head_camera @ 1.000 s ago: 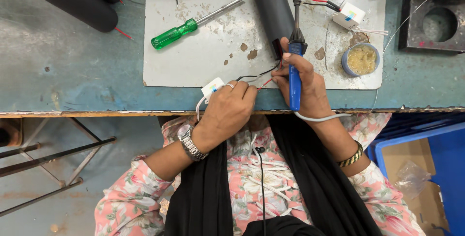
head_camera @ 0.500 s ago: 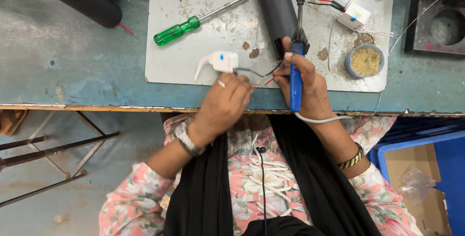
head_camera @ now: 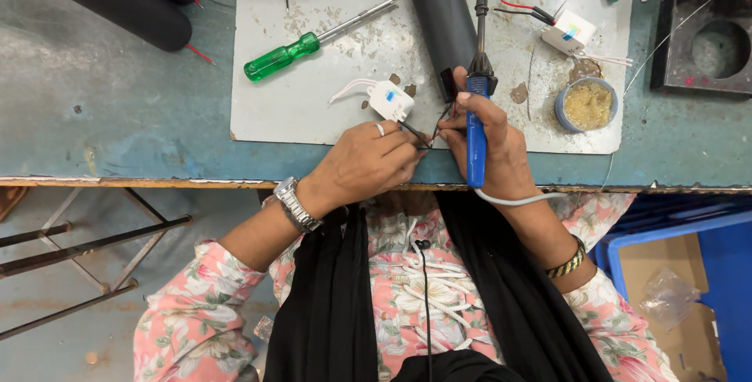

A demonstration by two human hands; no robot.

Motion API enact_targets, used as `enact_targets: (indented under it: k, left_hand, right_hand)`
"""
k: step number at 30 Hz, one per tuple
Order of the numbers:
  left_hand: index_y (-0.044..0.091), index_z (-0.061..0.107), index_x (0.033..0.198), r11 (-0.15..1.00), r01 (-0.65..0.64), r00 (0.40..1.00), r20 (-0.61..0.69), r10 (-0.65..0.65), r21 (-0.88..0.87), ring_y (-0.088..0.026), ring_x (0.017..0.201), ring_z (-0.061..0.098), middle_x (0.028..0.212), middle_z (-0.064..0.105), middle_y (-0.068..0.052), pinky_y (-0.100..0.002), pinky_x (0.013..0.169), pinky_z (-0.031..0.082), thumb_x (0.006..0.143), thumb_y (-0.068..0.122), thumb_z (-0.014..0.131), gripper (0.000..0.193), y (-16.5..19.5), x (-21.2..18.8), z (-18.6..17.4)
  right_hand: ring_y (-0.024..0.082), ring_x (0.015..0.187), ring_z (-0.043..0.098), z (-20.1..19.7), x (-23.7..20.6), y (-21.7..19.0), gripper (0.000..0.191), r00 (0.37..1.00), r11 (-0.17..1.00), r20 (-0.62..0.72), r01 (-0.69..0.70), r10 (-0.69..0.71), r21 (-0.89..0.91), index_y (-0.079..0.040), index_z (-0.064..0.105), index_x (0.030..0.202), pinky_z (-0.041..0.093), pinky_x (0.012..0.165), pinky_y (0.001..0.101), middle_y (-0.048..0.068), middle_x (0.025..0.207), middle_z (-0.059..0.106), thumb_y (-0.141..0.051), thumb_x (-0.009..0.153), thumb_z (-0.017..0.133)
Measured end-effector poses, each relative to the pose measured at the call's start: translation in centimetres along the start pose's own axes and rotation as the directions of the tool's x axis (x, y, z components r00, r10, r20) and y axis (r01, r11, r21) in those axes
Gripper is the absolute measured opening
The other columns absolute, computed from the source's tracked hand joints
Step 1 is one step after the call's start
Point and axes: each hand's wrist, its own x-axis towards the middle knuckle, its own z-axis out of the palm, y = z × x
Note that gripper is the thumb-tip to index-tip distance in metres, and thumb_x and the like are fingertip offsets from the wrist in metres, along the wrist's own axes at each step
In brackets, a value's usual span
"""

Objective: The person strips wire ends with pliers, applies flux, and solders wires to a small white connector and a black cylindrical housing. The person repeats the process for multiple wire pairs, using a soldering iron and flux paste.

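1. The thin wires (head_camera: 427, 130) ran from a small white module (head_camera: 391, 100) lying on the grey mat (head_camera: 329, 108), near the middle of the surface (head_camera: 102, 115), and their free ends met between the two hands.
2. The left hand (head_camera: 362, 164) had its grip narrowed to a pinch on the wires, just near of the white module; a steady pinch close to the ends probably kept them from wandering.
3. The right hand (head_camera: 489, 143) had its grip wrapped round the blue handle of the soldering iron (head_camera: 475, 115), fingertips also touching the wires. The iron's shaft pointed far, away from the joint, so the tip was best kept off the black tube (head_camera: 442, 14) just left of it.
4. A round tin of flux paste (head_camera: 586, 105) sat to the right, within reach for dressing the ends.
5. A green screwdriver (head_camera: 301, 45) lay far-left on the mat, apart from both hands.
6. The iron's pale cord (head_camera: 513, 198) looped over the near edge; slack there seemingly mattered.
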Motion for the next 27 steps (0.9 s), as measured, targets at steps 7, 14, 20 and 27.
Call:
enact_targets:
  k: [7,14,20,27]
  left_hand:
    - [0.009,0.059,0.086,0.99,0.051,0.996,0.083,-0.04,-0.132,-0.023,0.085,0.064,0.089,0.067,-0.002,-0.038,0.065,0.053,0.085,0.012,0.074,0.015,-1.2,0.7,0.0]
    - [0.008,0.058,0.088,0.96,0.103,0.992,0.099,-0.08,-0.262,-0.025,0.087,0.066,0.09,0.065,-0.004,-0.04,0.072,0.055,0.085,0.011,0.071,0.014,-1.6,0.7,-0.5]
    - [0.008,0.061,0.09,0.961,0.08,0.993,0.106,-0.054,-0.263,-0.025,0.081,0.067,0.09,0.068,-0.005,-0.04,0.069,0.054,0.087,0.012,0.072,0.012,-1.4,0.7,-0.6]
    - [0.011,0.067,0.097,0.953,0.121,0.979,0.194,-0.068,-0.279,-0.024,0.076,0.066,0.084,0.067,-0.005,-0.041,0.066,0.053,0.089,0.016,0.07,0.01,-1.5,1.5,-0.5]
  right_hand:
    - [0.025,0.095,0.078,0.1,0.0,-0.1,0.066,1.0,1.0,-0.002,-0.014,0.014,-0.014,-0.009,0.033,0.14,0.062,0.083,0.0348,0.013,0.115,0.073,0.009,0.093,0.076]
    - [0.026,0.092,0.078,-0.2,0.2,-0.5,0.064,1.0,0.999,-0.012,-0.001,0.0,-0.044,-0.008,0.033,0.139,0.061,0.08,0.0352,0.012,0.099,0.075,0.007,0.094,0.076]
    - [0.027,0.092,0.078,-0.2,0.3,-0.6,0.064,1.0,0.999,-0.004,-0.006,0.006,-0.042,-0.008,0.033,0.139,0.061,0.079,0.035,0.014,0.102,0.075,0.008,0.094,0.076]
    - [0.026,0.093,0.077,-0.2,0.2,-0.3,0.067,1.0,0.999,-0.009,-0.025,0.024,-0.047,-0.009,0.033,0.139,0.061,0.081,0.0356,0.013,0.103,0.076,0.009,0.092,0.077]
